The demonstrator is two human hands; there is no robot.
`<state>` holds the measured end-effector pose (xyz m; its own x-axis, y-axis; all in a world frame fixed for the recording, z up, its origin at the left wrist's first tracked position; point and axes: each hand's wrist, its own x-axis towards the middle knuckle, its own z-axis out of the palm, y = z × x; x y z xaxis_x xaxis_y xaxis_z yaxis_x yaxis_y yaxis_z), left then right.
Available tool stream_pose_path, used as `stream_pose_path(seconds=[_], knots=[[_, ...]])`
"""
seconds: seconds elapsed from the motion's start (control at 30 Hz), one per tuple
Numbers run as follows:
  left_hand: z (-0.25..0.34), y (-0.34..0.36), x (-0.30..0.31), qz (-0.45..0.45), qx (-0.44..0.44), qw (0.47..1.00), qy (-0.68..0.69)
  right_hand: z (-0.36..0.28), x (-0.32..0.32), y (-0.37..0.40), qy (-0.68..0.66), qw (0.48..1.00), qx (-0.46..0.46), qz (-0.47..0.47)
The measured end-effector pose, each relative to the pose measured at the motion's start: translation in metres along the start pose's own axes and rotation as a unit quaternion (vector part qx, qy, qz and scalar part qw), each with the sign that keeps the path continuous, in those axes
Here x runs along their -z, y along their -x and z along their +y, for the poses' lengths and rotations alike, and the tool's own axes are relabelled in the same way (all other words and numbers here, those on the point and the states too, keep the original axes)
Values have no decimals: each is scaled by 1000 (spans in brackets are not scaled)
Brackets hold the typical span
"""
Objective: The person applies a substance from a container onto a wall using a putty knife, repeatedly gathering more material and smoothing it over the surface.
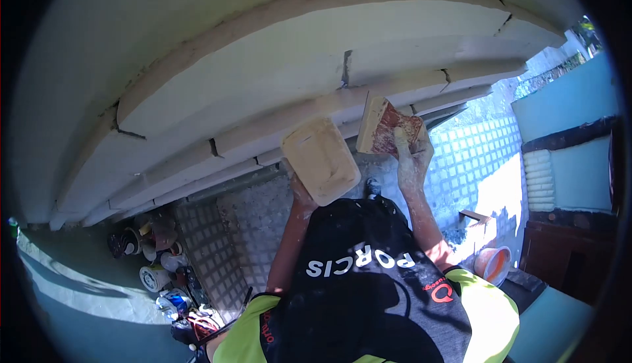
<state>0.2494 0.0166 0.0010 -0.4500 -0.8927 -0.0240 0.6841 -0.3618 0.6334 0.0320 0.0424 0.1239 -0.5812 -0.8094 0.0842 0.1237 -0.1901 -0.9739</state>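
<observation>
My left hand (301, 192) is closed on the near left side of a rectangular plastic tub (320, 162); part of its fingers is hidden under it. The inside of the tub is coated with cream-coloured putty. To the right, my right hand (413, 155) grips a wide putty knife (390, 129) smeared with cream and reddish-brown, thumb laid along it. The knife's pale edge is tilted up to the left, close to a moulded ledge (289, 116). Putty dust whitens my right hand. Tub and knife are apart.
Stepped cream mouldings (263, 53) with dark cracks curve overhead. Below is a tiled floor (253, 198). Buckets, bags and tools (155, 277) crowd the lower left. A bucket with orange inside (492, 264) stands at right, near a blue wall (569, 100).
</observation>
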Motion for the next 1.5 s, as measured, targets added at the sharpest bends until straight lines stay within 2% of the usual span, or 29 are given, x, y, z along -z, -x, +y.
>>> stream_pose_path(seconds=[0.03,0.07,0.13,0.2,0.23,0.27,0.37,0.53,0.6,0.67,0.77,0.87,1.0,1.1,1.17,1.23,1.33,1.4,1.5], knots=[[-2,0,1,25,1,1000,14,8,10,-16,16,998,47,36],[-2,5,6,52,5,998,24,15,25,-30,62,994,51,76],[0,17,15,79,-47,987,-134,7,43,-60,-39,994,39,93],[4,28,9,122,-35,984,-123,4,59,-95,71,969,143,187],[3,33,11,115,-38,984,-134,-1,63,-112,104,946,189,241],[2,40,16,113,-44,982,-145,7,68,-132,140,907,277,285],[-2,54,31,113,-70,975,-179,-25,46,-147,152,916,207,309],[-6,57,27,182,-99,942,-265,19,4,-160,277,859,358,241],[-5,56,27,186,-100,943,-258,22,3,-155,268,868,367,202],[-5,57,28,176,-96,950,-239,13,6,-126,198,912,325,154],[-2,57,30,165,-86,960,-209,24,33,-119,214,915,279,196],[-2,58,30,161,-74,967,-185,26,41,-148,171,910,237,295],[-3,56,28,147,-53,976,-149,32,23,-148,193,935,208,213],[-2,53,26,140,-40,982,-121,46,25,-120,179,938,248,163],[-2,52,25,135,-31,985,-104,39,44,-108,179,952,168,184],[-1,50,23,131,-23,987,-89,31,46,-110,181,949,152,211],[-2,51,21,123,-15,990,-70,18,43,-141,192,918,229,262],[-3,48,20,114,-6,992,-59,37,16,-142,189,918,284,202],[-2,46,18,103,2,994,-45,45,2,-124,179,925,315,116]])
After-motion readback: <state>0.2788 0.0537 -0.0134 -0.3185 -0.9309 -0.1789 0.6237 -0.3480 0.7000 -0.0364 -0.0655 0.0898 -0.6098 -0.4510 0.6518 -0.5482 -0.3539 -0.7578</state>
